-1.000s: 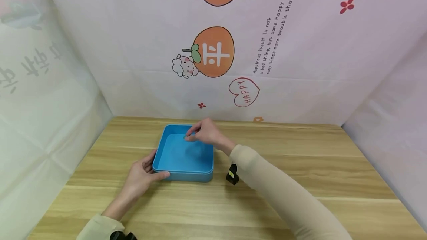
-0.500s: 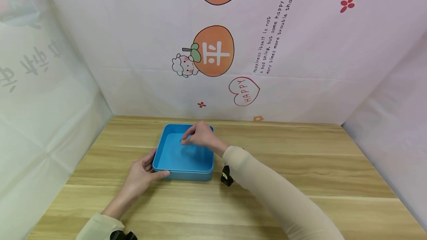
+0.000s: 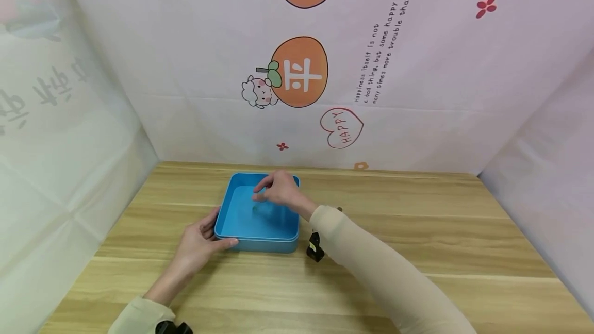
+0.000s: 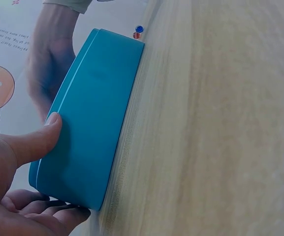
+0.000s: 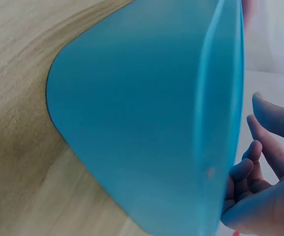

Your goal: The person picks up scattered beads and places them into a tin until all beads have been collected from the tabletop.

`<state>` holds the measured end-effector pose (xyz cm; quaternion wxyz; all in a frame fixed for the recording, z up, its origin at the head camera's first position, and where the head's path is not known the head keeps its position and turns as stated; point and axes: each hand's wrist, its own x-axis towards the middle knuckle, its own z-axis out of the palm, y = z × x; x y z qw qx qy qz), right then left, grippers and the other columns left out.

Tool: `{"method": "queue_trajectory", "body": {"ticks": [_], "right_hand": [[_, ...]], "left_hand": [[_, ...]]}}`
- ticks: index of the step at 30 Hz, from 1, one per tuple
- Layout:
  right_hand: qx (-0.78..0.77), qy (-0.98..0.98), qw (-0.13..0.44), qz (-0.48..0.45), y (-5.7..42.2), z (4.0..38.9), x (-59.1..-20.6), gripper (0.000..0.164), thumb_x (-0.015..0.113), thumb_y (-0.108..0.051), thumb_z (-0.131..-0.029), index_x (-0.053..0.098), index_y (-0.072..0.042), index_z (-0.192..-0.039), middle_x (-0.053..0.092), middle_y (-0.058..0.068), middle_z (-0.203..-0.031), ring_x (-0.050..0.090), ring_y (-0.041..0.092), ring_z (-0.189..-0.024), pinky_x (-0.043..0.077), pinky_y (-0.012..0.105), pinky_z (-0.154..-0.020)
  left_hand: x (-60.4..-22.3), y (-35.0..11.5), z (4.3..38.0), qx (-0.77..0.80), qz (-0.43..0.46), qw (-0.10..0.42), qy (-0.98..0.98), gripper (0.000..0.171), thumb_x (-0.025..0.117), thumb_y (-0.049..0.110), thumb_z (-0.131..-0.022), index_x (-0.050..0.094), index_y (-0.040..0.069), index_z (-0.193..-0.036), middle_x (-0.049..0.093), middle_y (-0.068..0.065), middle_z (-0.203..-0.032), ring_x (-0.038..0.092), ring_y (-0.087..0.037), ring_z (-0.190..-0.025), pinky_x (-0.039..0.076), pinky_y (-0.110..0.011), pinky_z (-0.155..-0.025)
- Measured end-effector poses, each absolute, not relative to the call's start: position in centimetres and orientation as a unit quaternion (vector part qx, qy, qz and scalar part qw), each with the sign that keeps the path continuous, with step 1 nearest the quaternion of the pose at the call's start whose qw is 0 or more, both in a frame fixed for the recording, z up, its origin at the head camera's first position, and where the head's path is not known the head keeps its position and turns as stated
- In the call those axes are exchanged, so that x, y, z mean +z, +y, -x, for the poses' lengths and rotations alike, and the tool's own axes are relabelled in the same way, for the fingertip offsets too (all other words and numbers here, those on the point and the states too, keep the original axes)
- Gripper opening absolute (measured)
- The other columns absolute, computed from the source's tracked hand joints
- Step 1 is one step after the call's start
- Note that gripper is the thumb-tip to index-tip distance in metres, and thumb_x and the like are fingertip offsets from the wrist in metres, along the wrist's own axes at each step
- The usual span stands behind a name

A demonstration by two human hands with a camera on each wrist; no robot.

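Note:
A shallow, square blue plastic box (image 3: 257, 245) stands on the wooden table in the head view, its top uncovered. My left hand (image 3: 197, 241) holds its near left corner, thumb on the front wall and fingers along the left side. Over the inside of the box hovers my right hand (image 3: 280, 189). Its thumb and forefinger are apart with nothing between them in the right wrist view. Below those fingertips a tiny greenish thing (image 3: 255, 209) shows against the box floor, too small to identify. The box's side wall (image 5: 132, 108) fills much of the right wrist view.
Beyond the box, a small round blue thing (image 4: 139, 29) and a red one (image 4: 136, 36) lie on the table in the left wrist view. A small dark thing (image 3: 340, 209) peeks out behind the right sleeve. A printed cloth (image 3: 417, 133) hangs behind the wooden table (image 3: 417, 220).
My right hand has moved slightly left and down over the box and let go of a tiny greenish thing, now below its fingertips. My left hand stays at the box's corner.

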<state>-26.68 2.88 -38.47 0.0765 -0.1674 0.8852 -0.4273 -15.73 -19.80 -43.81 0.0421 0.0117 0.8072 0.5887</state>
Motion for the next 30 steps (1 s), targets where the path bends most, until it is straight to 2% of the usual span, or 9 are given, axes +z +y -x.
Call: {"method": "queue_trajectory", "body": {"ticks": [5,14,25,30], "right_hand": [[-0.449,0.874,0.053,0.178,3.8,25.7,-37.0,0.01,0.086,-0.017,-0.092,0.085,-0.009,-0.096,0.069,0.001,-0.083,0.054,0.018,-0.073,0.042,0.025,-0.06],[-0.476,0.86,0.051,0.175,7.1,24.4,-35.7,0.007,0.086,-0.014,-0.091,0.084,-0.008,-0.093,0.067,0.002,-0.08,0.054,0.018,-0.075,0.041,0.026,-0.062],[-0.512,0.846,0.038,0.143,12.5,23.2,-36.9,0.008,0.083,-0.017,-0.093,0.084,-0.009,-0.097,0.066,0.004,-0.088,0.05,0.021,-0.074,0.038,0.028,-0.059],[-0.524,0.841,0.042,0.131,14.4,22.4,-37.5,0.012,0.082,-0.016,-0.094,0.083,-0.005,-0.101,0.065,0.007,-0.088,0.047,0.02,-0.069,0.038,0.026,-0.054]], "left_hand": [[-43.8,-19.6,15.8,0.589,-0.007,0.043,0.807,0.102,0.089,0.016,-0.088,0.025,-0.003,-0.165,0.03,-0.025,-0.167,0.039,-0.041,-0.148,0.044,-0.046,-0.111],[-43.7,-19.6,15.7,0.585,-0.003,0.038,0.81,0.101,0.09,0.014,-0.088,0.026,-0.003,-0.165,0.03,-0.025,-0.167,0.039,-0.041,-0.148,0.044,-0.045,-0.111],[-43.8,-19.6,15.7,0.586,0.0,0.042,0.809,0.102,0.09,0.015,-0.088,0.026,-0.003,-0.165,0.028,-0.026,-0.167,0.036,-0.041,-0.15,0.042,-0.044,-0.113],[-43.8,-19.5,15.5,0.585,0.006,0.046,0.81,0.102,0.09,0.016,-0.087,0.026,-0.001,-0.165,0.028,-0.026,-0.167,0.037,-0.041,-0.149,0.044,-0.045,-0.112]]}}
